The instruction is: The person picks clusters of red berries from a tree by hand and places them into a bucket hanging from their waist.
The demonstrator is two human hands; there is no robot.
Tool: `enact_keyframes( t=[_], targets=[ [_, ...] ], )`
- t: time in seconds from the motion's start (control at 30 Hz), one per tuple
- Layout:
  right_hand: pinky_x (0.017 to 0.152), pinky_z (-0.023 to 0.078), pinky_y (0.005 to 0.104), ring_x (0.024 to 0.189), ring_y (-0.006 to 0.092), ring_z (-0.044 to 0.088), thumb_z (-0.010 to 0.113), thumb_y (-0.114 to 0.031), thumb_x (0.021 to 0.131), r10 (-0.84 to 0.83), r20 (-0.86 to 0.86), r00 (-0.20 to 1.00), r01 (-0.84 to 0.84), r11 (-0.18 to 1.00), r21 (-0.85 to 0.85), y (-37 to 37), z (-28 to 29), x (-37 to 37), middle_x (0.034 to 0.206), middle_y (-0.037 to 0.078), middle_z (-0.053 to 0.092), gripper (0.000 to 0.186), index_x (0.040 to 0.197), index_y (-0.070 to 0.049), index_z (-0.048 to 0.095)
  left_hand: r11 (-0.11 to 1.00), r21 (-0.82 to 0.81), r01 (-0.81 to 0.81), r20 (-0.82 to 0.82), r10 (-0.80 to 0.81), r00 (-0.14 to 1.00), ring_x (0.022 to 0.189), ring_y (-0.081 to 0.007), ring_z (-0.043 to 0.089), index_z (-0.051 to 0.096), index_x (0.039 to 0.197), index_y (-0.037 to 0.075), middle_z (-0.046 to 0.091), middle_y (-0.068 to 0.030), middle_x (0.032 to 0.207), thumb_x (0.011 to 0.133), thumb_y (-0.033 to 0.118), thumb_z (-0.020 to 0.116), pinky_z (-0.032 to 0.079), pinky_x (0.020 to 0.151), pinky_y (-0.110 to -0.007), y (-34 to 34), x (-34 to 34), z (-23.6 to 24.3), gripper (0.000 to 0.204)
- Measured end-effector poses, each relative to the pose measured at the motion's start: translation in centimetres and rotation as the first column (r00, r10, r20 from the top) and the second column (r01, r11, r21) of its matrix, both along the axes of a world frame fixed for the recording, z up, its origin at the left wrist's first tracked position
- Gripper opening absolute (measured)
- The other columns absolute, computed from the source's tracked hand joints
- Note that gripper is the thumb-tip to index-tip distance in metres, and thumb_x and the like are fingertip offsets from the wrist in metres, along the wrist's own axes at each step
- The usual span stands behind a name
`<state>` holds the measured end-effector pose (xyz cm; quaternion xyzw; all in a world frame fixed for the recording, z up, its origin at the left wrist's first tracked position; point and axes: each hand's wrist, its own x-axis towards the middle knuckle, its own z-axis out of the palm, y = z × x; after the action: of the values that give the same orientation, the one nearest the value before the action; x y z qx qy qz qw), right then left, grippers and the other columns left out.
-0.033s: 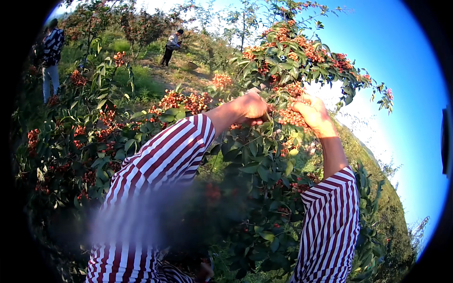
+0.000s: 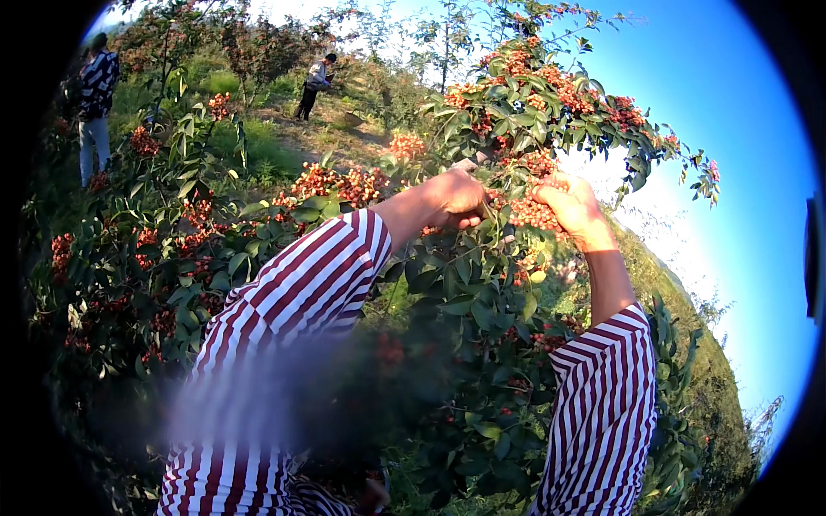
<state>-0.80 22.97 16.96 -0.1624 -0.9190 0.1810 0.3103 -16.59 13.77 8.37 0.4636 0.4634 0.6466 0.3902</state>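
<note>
– Hardly anything has moved since a blink ago; just the view slid a tiny bit. What's closest?

– Two long cloth sleeves with dark red and white stripes, the left sleeve (image 2: 292, 284) and the right sleeve (image 2: 602, 396). They reach up into a bush of pointy green leaves (image 2: 465, 305).

– What are the bare hands doing?

– The left hand (image 2: 462, 199) has its fingers curled in. I can't tell what it pinches. The right hand (image 2: 572, 206) is bent, touching a fat bunch of round orange-red berries (image 2: 533, 213). I can't see if it's pinching, because the berries hide the fingertips.

– So where is that bunch?

– Between the two hands, right by the right thumb.

– How do you do this bit well?

– I'd keep one hand steady on the stem and pinch the stalk with the other. Don't squash the berries or yank the branch.

– And far off?

– More orange-red bunches (image 2: 568, 90) higher up. Then a person in a dark patterned top (image 2: 97, 86), and, farther back, a person in a pale top and black trousers (image 2: 314, 82).
</note>
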Motion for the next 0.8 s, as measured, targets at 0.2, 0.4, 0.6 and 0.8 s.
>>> enact_keyframes(
  t=[0.2,0.4,0.6,0.8],
  targets=[
    [0.058,0.041,0.0214,0.062,0.0073,0.052,0.058,-0.005,0.075,0.038,-0.007,0.999,-0.038,0.997,-0.061,-0.6,0.5,-0.1,0.069,0.001,0.059,0.004,0.076,-0.002,0.060,0.993,-0.086,-0.082,0.371,0.108,0.922,0.042,-0.0123,0.051,0.057,0.073,-0.002,0.059,-0.0123,0.061,0.075,-0.001,0.055,0.037,0.034,-0.022,0.1,0.1,-0.5,0.004],
    [0.060,0.041,0.0216,0.064,0.0086,0.053,0.059,-0.007,0.075,-0.087,-0.052,0.995,0.083,0.994,-0.077,-1.2,0.6,1.0,0.071,0.002,0.060,0.006,0.077,-0.002,0.061,0.965,0.027,-0.263,0.468,0.220,0.856,0.047,-0.0132,0.052,0.055,0.074,0.000,0.057,-0.0099,0.062,0.078,0.004,0.050,0.041,0.038,-0.024,-1.7,-0.9,0.6,0.008],
    [0.049,0.036,0.0242,0.055,0.0083,0.047,0.061,-0.020,0.071,-0.105,-0.208,0.973,0.078,0.988,-0.131,0.3,-0.1,0.5,0.062,-0.001,0.055,0.016,0.074,-0.004,0.062,0.984,0.064,-0.165,0.586,0.097,0.804,0.052,-0.0153,0.052,0.046,0.077,0.001,0.051,-0.0113,0.067,0.077,0.011,0.047,0.041,0.038,-0.023,-3.3,-3.2,0.5,0.010],
    [0.051,0.037,0.0242,0.057,0.0076,0.048,0.061,-0.018,0.072,-0.058,-0.257,0.965,0.052,0.998,-0.031,0.4,0.2,0.7,0.064,-0.001,0.057,0.014,0.073,-0.004,0.063,0.971,-0.236,0.035,0.243,0.024,0.970,0.036,-0.0053,0.033,0.049,0.070,0.004,0.053,-0.0094,0.056,0.084,0.018,0.047,0.026,0.030,-0.018,-2.1,-0.9,-0.3,0.020]
  ],
)
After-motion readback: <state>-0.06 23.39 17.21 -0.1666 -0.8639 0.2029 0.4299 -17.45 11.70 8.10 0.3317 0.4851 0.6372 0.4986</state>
